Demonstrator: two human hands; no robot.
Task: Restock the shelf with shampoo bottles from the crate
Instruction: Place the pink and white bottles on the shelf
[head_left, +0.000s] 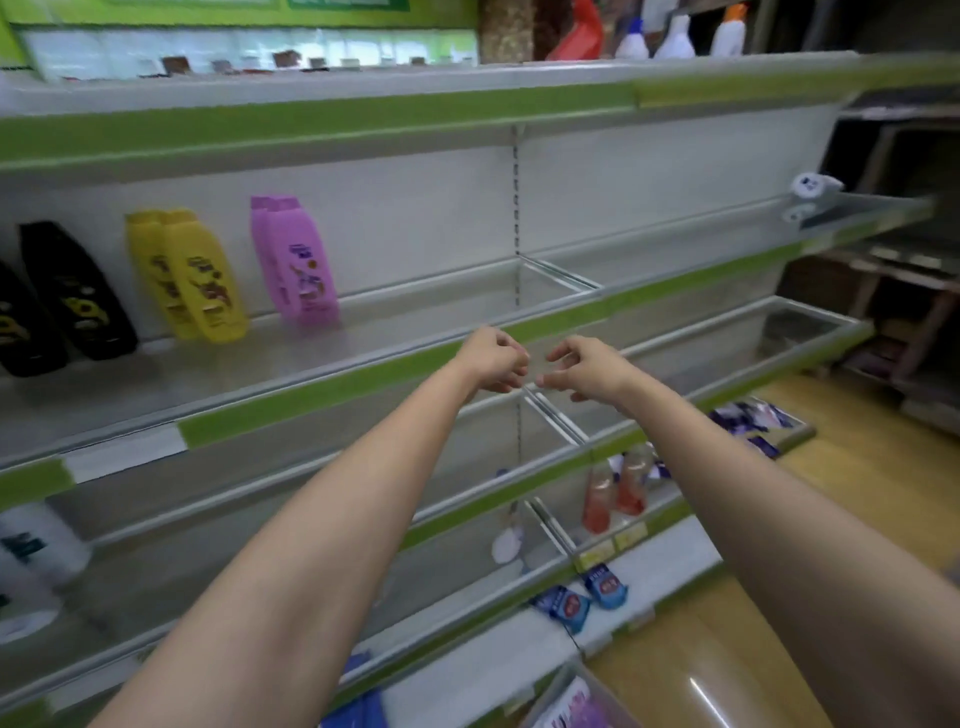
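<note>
Both my arms reach out in front of the middle shelf (322, 384). My left hand (493, 361) and my right hand (582, 369) hover side by side at the shelf's front edge, fingers loosely curled, holding nothing. On that shelf stand pink shampoo bottles (293, 262), yellow shampoo bottles (192, 278) and black shampoo bottles (67, 296), all to the left of my hands. A corner of the crate (571, 701) with purple packs shows at the bottom edge.
The shelf stretch right of the pink bottles is bare, with a wire divider (561, 275). Lower shelves hold red bottles (615, 491), blue packets (582, 597) and white containers (36, 545). White spray bottles (675, 36) stand on the top shelf. Wooden floor (727, 649) lies at right.
</note>
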